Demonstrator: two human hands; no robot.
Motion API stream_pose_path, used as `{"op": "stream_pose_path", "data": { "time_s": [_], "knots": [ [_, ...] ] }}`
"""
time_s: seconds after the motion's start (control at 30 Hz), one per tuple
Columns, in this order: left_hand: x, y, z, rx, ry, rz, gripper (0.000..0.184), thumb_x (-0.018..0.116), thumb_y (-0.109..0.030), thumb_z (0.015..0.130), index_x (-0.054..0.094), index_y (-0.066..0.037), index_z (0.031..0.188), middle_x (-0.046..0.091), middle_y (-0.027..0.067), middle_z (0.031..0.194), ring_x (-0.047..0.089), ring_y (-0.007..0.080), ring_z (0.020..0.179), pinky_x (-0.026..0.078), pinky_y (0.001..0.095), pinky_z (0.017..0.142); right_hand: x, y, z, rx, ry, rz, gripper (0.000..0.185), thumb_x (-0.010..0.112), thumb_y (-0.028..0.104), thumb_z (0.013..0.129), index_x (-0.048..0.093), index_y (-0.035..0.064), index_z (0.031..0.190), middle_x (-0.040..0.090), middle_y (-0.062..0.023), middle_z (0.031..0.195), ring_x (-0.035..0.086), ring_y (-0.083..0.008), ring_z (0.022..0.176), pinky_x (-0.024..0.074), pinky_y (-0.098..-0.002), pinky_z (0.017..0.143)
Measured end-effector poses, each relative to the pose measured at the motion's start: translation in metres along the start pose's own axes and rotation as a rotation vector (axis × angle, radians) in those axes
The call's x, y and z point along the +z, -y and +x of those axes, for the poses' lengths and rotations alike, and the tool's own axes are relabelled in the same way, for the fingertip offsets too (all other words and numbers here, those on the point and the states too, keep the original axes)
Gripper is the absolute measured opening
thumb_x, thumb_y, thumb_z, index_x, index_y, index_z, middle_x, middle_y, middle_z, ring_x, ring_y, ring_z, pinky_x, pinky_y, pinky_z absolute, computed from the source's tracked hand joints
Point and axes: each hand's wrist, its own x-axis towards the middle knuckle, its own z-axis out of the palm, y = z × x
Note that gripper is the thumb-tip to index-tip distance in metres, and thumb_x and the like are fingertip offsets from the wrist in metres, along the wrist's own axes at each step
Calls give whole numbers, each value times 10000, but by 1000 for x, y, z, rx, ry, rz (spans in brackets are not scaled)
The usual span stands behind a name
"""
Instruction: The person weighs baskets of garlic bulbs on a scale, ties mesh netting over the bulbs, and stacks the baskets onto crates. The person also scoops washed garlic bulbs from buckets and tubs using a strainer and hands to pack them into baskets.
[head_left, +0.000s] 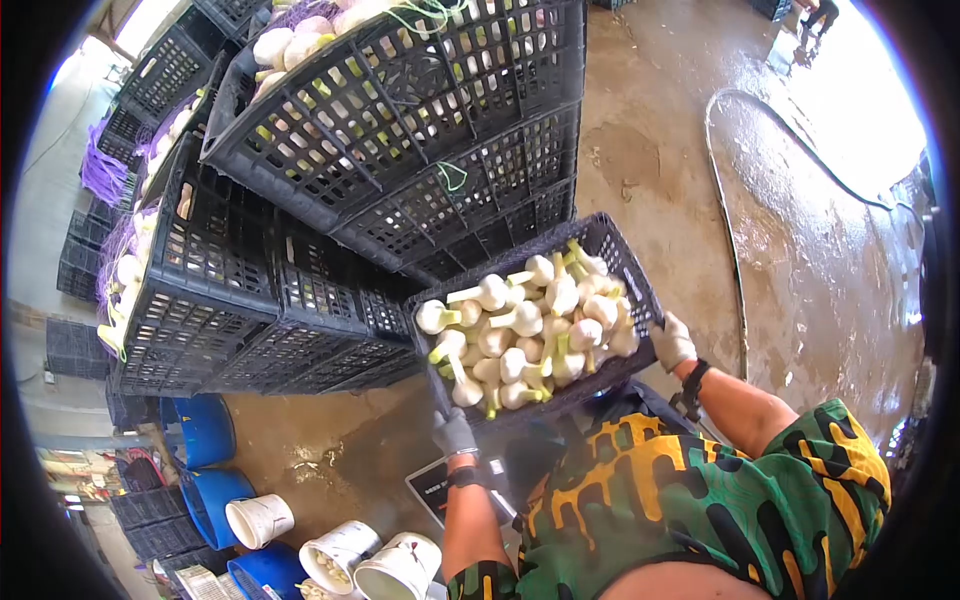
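- Crate [634,262]: black plastic, held in front of the body between both hands, beside the tall crate stacks and slightly tilted in view.
- Garlic [520,318]: white bulbs with trimmed green stems, heaped inside the crate.
- Left hand [455,433]: gloved, gripping the crate at its near left corner; fingertips partly hidden.
- Right hand [673,342]: gloved, closed on the crate's right end; the fingers' full wrap is hidden.
- Crate stacks [400,125]: black, ahead and to the left, top crates loaded with bulbs.
- White buckets [260,520] and blue tubs [207,432]: standing at lower left.
- Hose [731,240]: lying across the wet floor [640,110] at right.
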Motion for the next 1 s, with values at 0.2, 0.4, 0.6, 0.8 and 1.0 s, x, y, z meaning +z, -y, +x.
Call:
{"op": "stream_pose_path", "data": {
  "time_s": [0.2,0.4,0.6,0.8,1.0],
  "knots": [
    [0,34,34,178,-44,246,374,612,-213,768,593,75,1006,649,222,888,616,341,792,473,413,733,15,-18,-15,31,54,70,240,584,234,836,574,32,965,624,-235,896,594,-405,872,470,-421,769],
    [-21,-46,25,311,187,360,680,564,-319,844,334,66,1355,414,284,1349,420,413,1234,339,414,1038,-41,13,-1,143,412,-80,537,561,491,853,589,-1,1066,664,-176,883,629,-300,854,479,-390,751],
    [8,-96,37,818,207,526,402,520,-136,825,518,44,1183,489,241,1242,466,383,1161,368,412,1010,-44,-33,4,426,491,495,250,614,241,870,605,80,1061,635,-72,922,627,-183,839,540,-299,675],
    [17,-41,-4,1125,53,769,360,525,-180,803,599,17,1095,566,211,1161,538,365,1064,428,405,932,7,-125,19,149,262,437,373,674,29,665,609,81,1028,611,-109,881,615,-247,763,519,-314,575],
    [-32,-53,-11,347,-117,157,457,453,-298,926,488,46,1226,523,251,1249,514,393,1126,403,441,940,-51,-35,-26,512,140,688,230,567,262,854,615,49,928,592,-159,741,598,-331,710,496,-372,671]
  ]
}}
